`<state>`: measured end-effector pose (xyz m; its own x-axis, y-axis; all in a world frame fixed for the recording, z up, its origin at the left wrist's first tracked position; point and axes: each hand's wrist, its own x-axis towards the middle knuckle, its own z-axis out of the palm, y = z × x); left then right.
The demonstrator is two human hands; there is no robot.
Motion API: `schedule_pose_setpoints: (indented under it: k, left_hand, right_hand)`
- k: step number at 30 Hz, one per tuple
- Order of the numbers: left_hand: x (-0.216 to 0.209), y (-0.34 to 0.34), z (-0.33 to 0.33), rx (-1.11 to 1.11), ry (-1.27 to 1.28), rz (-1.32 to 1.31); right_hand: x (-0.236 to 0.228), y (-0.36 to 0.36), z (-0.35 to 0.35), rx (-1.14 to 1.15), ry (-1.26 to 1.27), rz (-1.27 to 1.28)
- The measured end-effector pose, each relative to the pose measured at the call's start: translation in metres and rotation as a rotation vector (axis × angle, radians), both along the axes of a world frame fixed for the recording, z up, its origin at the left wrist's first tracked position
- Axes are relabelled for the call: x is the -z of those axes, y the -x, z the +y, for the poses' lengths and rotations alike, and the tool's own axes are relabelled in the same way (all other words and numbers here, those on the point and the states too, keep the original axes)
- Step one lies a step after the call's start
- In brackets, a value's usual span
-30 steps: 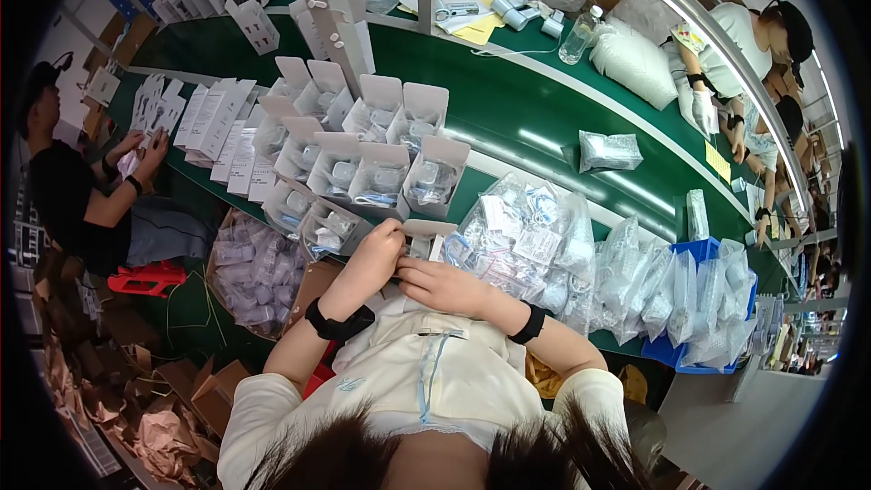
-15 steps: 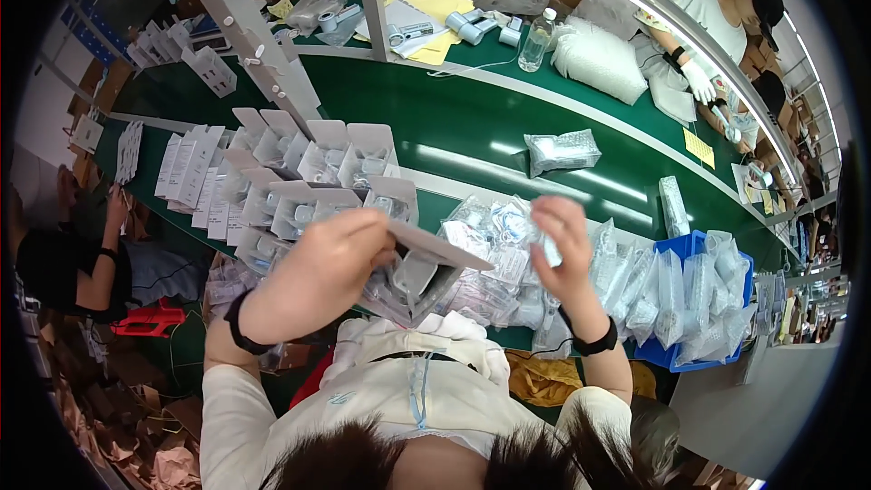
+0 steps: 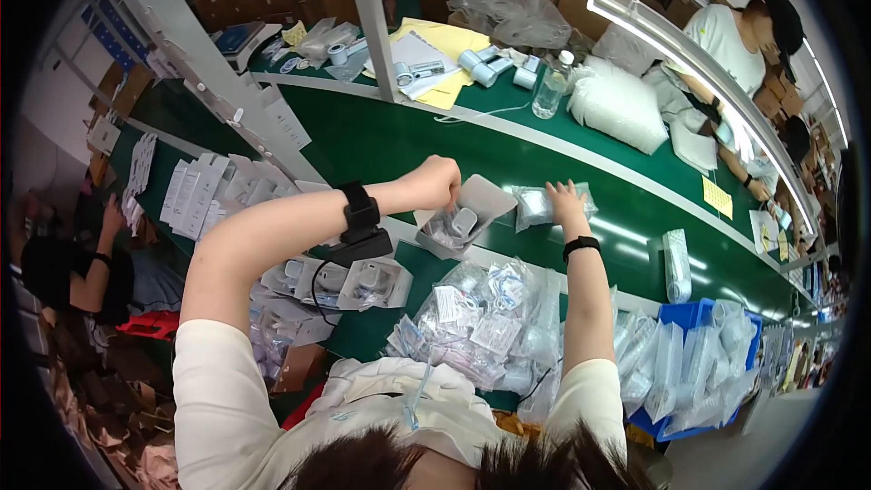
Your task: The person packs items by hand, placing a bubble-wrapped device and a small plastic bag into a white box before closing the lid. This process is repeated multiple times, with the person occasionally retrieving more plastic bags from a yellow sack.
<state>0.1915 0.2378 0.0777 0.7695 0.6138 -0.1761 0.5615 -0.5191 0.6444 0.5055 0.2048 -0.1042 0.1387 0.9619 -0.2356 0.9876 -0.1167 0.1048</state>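
Note:
My left hand [image 3: 435, 183] is closed on the left side of an open white carton [image 3: 490, 197], held at the near edge of the green belt. Inside the carton lies a pale device in clear plastic [image 3: 463, 221], its kind hard to make out. To the right, my right hand [image 3: 569, 205] rests with fingers spread on a bubble-wrapped pack [image 3: 533, 207] lying on the belt. Nearer to me is a heap of clear bags [image 3: 481, 313] with cables and printed papers. More open cartons [image 3: 374, 283] stand under my left forearm, partly hidden by it.
A blue bin [image 3: 687, 315] full of bubble-wrapped packs is at the right. Another wrapped pack [image 3: 676, 265] lies on the belt. Beyond it, a shelf holds a clear bottle [image 3: 552, 86] and a foam stack [image 3: 617, 106]. A metal post [image 3: 204, 63] rises at left. Co-workers are on both sides.
My left hand has carried the carton forward from in front of my body to the belt. My right hand has reached forward onto the wrapped pack.

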Motion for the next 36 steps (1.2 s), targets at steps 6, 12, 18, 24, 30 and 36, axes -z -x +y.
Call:
schedule_pose_setpoints:
  k: [6,12,18,24,30,36]
  left_hand:
    - [0.050,0.017,0.022,-0.111,0.024,0.308]
    - [-0.035,0.045,-0.009,-0.062,-0.158,0.312]
    - [-0.106,0.062,-0.119,0.018,-0.515,-0.549]
    - [-0.143,0.107,-0.197,0.216,-0.022,-0.353]
    - [-0.133,0.193,-0.205,-0.140,0.284,-0.721]
    - [-0.101,0.263,-0.189,-0.223,0.327,-0.691]
  right_hand:
    - [0.007,0.002,-0.006,-0.027,-0.009,-0.050]
    - [-0.100,0.034,-0.044,-0.079,-0.222,0.134]
    - [-0.282,0.117,-0.146,-0.482,-0.496,0.192]
    - [-0.337,0.214,-0.202,-0.777,-0.555,0.072]
    - [-0.268,0.268,-0.168,-0.500,-1.125,1.811]
    - [-0.210,0.363,-0.170,-0.124,-0.207,2.691]
